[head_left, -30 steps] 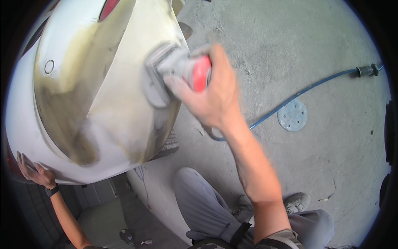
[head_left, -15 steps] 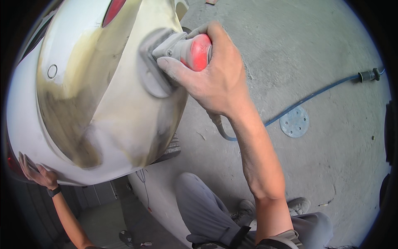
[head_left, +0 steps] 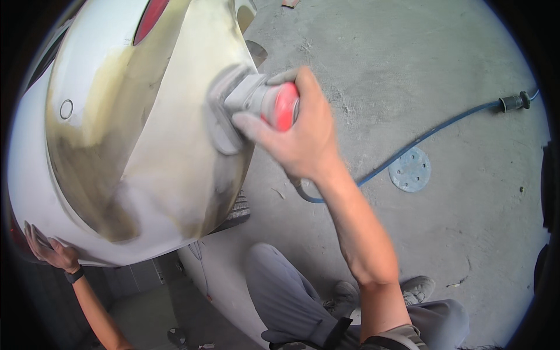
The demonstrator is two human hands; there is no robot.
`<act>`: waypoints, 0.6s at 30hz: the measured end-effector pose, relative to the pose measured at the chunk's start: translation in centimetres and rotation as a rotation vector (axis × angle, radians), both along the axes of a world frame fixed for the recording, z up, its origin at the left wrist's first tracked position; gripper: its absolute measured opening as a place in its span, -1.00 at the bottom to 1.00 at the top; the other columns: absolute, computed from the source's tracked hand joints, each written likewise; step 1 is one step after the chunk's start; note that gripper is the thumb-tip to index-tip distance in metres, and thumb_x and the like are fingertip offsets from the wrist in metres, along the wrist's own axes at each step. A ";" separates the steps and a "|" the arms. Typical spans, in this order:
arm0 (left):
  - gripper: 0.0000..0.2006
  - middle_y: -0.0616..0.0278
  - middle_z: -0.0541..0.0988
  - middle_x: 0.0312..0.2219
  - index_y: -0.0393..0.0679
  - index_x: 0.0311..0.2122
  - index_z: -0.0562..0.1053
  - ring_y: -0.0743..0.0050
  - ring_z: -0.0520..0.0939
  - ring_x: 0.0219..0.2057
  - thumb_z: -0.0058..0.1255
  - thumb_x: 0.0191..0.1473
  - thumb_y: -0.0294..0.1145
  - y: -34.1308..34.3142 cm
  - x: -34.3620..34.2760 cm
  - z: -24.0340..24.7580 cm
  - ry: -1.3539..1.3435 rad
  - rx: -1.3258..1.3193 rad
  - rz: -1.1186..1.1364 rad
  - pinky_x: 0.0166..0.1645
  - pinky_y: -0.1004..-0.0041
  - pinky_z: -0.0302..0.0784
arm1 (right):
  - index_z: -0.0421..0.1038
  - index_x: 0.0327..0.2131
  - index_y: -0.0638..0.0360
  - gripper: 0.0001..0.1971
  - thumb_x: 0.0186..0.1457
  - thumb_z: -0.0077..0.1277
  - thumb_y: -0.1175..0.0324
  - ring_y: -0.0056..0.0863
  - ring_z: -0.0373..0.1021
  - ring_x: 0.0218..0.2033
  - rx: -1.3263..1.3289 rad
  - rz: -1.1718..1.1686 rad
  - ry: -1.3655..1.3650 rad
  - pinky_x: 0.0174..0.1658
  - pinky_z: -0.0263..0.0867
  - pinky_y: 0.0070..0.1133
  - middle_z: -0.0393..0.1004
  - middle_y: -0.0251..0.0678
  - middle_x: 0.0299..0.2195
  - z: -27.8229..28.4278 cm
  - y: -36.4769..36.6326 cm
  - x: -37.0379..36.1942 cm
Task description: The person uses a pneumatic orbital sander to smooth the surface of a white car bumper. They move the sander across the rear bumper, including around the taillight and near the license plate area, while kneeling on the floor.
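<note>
My right hand point(head_left: 297, 125) is wrapped round a handheld orbital sander point(head_left: 256, 102) with a red top and a dusty grey body. Its round pad lies against the side of a white car bumper point(head_left: 169, 122), slightly blurred by motion. Sanded patches of beige, tan and dark grey spread over the bumper. At the far left, my left hand point(head_left: 51, 252) rests on the bumper's lower white edge, its fingers stretched out flat. A dark band circles the left wrist.
A blue air hose point(head_left: 431, 139) runs from below the sander across the concrete floor to a dark coupling point(head_left: 513, 102). Beside the hose lies a round sanding disc point(head_left: 410, 170) with holes. A tyre point(head_left: 236, 211) shows beneath the bumper, and a red reflector point(head_left: 150, 20) sits above.
The sander and my right hand have moved down and slightly right along the bumper. My left hand stays in place on the bumper while the view shifts a little.
</note>
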State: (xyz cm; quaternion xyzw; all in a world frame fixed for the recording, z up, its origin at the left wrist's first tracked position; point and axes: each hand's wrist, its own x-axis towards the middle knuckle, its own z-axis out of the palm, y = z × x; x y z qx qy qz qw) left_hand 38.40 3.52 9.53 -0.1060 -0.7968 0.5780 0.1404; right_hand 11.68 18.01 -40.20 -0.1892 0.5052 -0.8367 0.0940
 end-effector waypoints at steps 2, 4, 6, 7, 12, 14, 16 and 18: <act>-0.40 -0.19 0.47 0.26 -0.40 0.26 0.37 -0.18 0.43 0.31 -0.20 0.40 -0.03 0.0 0.0 0.1 0.008 0.002 0.002 0.41 -0.01 0.22 | 0.37 -0.10 0.20 -0.35 -0.20 0.54 0.18 -0.13 0.42 -0.28 -0.012 -0.080 0.089 -0.26 0.41 -0.35 0.37 -0.10 -0.24 0.9 1.1 3.6; -0.39 -0.19 0.47 0.25 -0.40 0.26 0.37 -0.19 0.44 0.30 -0.19 0.40 -0.03 -0.1 0.0 0.3 0.007 0.001 0.010 0.41 -0.01 0.23 | 0.36 -0.08 0.19 -0.34 -0.19 0.54 0.18 -0.11 0.41 -0.27 -0.059 -0.041 0.082 -0.26 0.39 -0.33 0.36 -0.09 -0.23 3.0 1.7 9.0; -0.39 -0.20 0.48 0.25 -0.41 0.26 0.37 -0.19 0.45 0.29 -0.19 0.40 -0.03 -0.1 0.1 0.4 0.003 -0.011 0.008 0.40 -0.01 0.24 | 0.36 -0.07 0.19 -0.34 -0.19 0.54 0.19 -0.10 0.41 -0.27 -0.095 -0.041 0.080 -0.26 0.39 -0.33 0.36 -0.09 -0.22 2.5 1.7 10.0; -0.39 -0.20 0.48 0.24 -0.42 0.26 0.37 -0.19 0.45 0.29 -0.18 0.40 -0.02 -0.2 0.1 0.5 -0.006 -0.029 0.007 0.40 -0.01 0.24 | 0.35 -0.07 0.19 -0.33 -0.19 0.54 0.19 -0.11 0.41 -0.28 -0.104 -0.053 0.075 -0.26 0.40 -0.35 0.35 -0.09 -0.21 1.9 1.5 9.7; -0.40 -0.20 0.48 0.24 -0.42 0.26 0.37 -0.18 0.46 0.28 -0.19 0.40 -0.05 -0.3 0.4 0.8 -0.009 -0.014 0.003 0.39 0.00 0.26 | 0.32 -0.08 0.20 -0.33 -0.19 0.55 0.24 -0.13 0.47 -0.26 -0.053 0.101 -0.195 -0.21 0.43 -0.34 0.40 -0.07 -0.19 -2.9 -0.5 3.2; -0.41 -0.20 0.48 0.24 -0.42 0.25 0.37 -0.18 0.47 0.28 -0.19 0.41 -0.06 -0.4 0.4 0.7 -0.008 -0.003 -0.004 0.39 0.00 0.26 | 0.33 -0.09 0.18 -0.34 -0.20 0.56 0.27 -0.13 0.47 -0.25 -0.065 0.114 -0.147 -0.20 0.41 -0.33 0.41 -0.07 -0.20 -3.0 -0.2 4.0; -0.42 -0.20 0.48 0.24 -0.42 0.25 0.37 -0.18 0.47 0.28 -0.20 0.41 -0.06 -0.3 0.2 0.7 -0.014 0.018 -0.004 0.38 0.00 0.26 | 0.33 -0.08 0.18 -0.33 -0.22 0.56 0.28 -0.14 0.46 -0.27 -0.084 -0.034 0.045 -0.21 0.41 -0.33 0.40 -0.09 -0.21 -1.7 0.8 7.3; -0.42 -0.20 0.48 0.23 -0.42 0.25 0.37 -0.17 0.46 0.28 -0.19 0.41 -0.07 -0.3 0.0 0.6 -0.017 0.017 0.002 0.38 0.00 0.27 | 0.35 -0.08 0.17 -0.32 -0.25 0.57 0.29 -0.15 0.45 -0.26 -0.129 0.010 0.058 -0.22 0.39 -0.33 0.39 -0.11 -0.22 -1.3 1.1 8.5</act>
